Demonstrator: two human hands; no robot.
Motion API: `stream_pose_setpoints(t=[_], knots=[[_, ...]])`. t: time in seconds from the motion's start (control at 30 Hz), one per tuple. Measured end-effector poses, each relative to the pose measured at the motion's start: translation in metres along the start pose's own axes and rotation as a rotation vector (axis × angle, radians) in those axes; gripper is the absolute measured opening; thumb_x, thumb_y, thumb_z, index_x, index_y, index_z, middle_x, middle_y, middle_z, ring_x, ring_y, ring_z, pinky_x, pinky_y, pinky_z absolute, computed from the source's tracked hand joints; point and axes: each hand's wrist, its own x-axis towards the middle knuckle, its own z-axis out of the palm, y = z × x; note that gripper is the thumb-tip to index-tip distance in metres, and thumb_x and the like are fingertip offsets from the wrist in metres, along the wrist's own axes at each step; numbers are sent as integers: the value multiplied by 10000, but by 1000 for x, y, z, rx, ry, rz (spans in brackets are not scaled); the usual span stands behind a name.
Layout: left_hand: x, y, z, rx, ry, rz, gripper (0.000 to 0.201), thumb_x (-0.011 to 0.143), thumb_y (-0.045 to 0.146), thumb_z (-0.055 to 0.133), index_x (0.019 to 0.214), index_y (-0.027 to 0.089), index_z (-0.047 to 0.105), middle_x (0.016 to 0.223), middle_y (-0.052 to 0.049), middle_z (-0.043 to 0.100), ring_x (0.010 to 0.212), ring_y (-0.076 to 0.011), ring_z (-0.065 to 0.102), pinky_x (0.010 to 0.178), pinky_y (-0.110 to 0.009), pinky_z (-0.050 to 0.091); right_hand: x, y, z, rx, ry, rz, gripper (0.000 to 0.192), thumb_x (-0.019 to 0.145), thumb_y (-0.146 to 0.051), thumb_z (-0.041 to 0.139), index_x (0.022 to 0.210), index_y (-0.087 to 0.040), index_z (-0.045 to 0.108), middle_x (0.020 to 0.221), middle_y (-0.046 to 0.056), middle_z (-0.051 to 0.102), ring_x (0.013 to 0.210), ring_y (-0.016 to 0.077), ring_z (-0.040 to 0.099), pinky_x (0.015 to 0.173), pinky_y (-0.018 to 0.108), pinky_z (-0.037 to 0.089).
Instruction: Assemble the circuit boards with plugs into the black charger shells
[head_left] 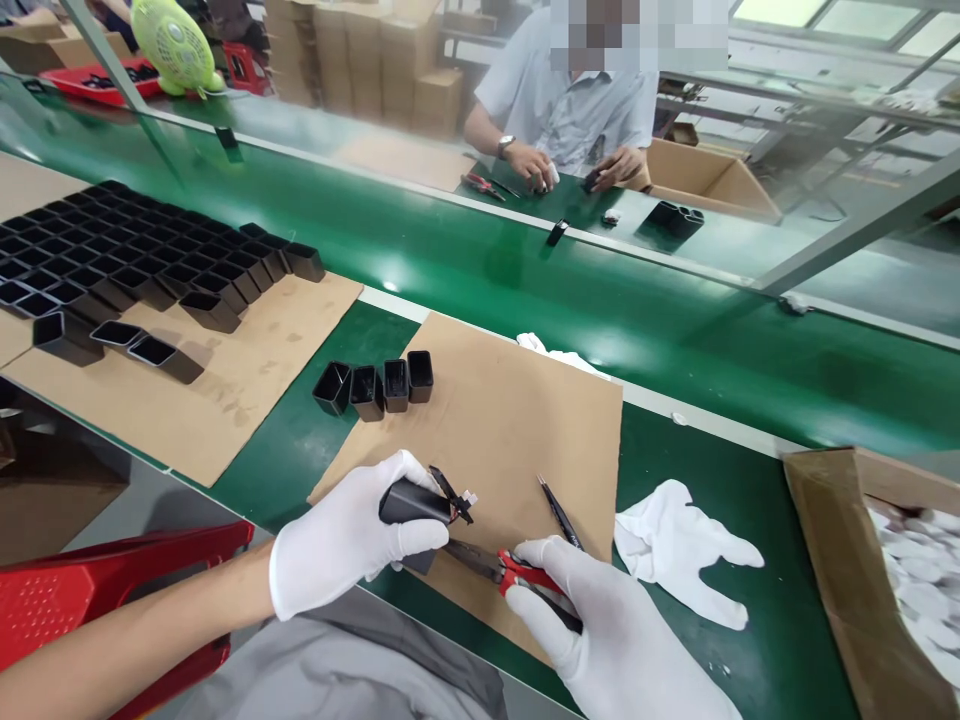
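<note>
My left hand [345, 540], in a white glove, is closed around a black rectangular housing [412, 503]. From its right end stick out a black strip and a small white connector [466, 498]. My right hand [600, 625], gloved too, grips red-handled pliers [517, 572], whose jaws point left and reach the lower right end of the housing; whether they touch it I cannot tell. Black tweezers [560, 512] lie on the cardboard sheet [495, 420] just beyond my right hand. Several black open-topped housings [367, 392] stand at the sheet's far left edge.
Rows of black housings [135, 250] cover cardboard at the left. A loose white glove [675, 550] lies right of the sheet, beside a carton [832, 560] of white round pieces. Across the green bench, a co-worker [570, 110] handles small parts. A red stool [112, 600] stands lower left.
</note>
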Motion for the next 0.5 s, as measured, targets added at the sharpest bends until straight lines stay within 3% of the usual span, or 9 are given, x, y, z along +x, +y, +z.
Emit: stream_pose_setpoints(t=[0.3, 0.33, 0.4, 0.47, 0.5], knots=[[-8, 13, 12, 118, 114, 225, 241, 816, 412, 798, 947, 228, 713, 858, 5, 764, 774, -193, 705, 706, -284, 588, -15, 25, -9, -118, 134, -116, 362, 986, -565, 609, 1126, -283, 786, 1049, 77, 837, 909, 268, 818, 728, 311, 666], [-11, 15, 6, 131, 169, 250, 259, 813, 433, 799, 943, 227, 714, 848, -2, 771, 771, -203, 719, 698, -289, 595, -15, 30, -13, -122, 158, -124, 369, 988, -570, 597, 1118, -281, 786, 1039, 78, 837, 897, 268, 815, 736, 320, 666], [-20, 20, -14, 132, 390, 273, 311, 814, 481, 789, 968, 223, 708, 804, -13, 773, 709, -212, 732, 619, -282, 587, -15, 44, -24, -129, 246, -133, 371, 994, -559, 566, 1067, -271, 788, 997, 77, 836, 858, 269, 808, 753, 350, 665], [-29, 24, -36, 87, 688, 220, 396, 847, 528, 752, 1096, 227, 687, 766, -14, 769, 584, -202, 701, 468, -250, 508, -12, 58, -35, -163, 358, -139, 362, 985, -539, 549, 973, -268, 789, 954, 78, 833, 825, 280, 801, 756, 388, 661], [-33, 25, -46, 105, 740, 169, 441, 834, 523, 770, 1147, 227, 679, 784, -15, 774, 556, -201, 693, 445, -249, 493, -9, 62, -39, -195, 392, -137, 357, 976, -535, 552, 932, -271, 788, 933, 78, 830, 811, 288, 797, 743, 404, 657]])
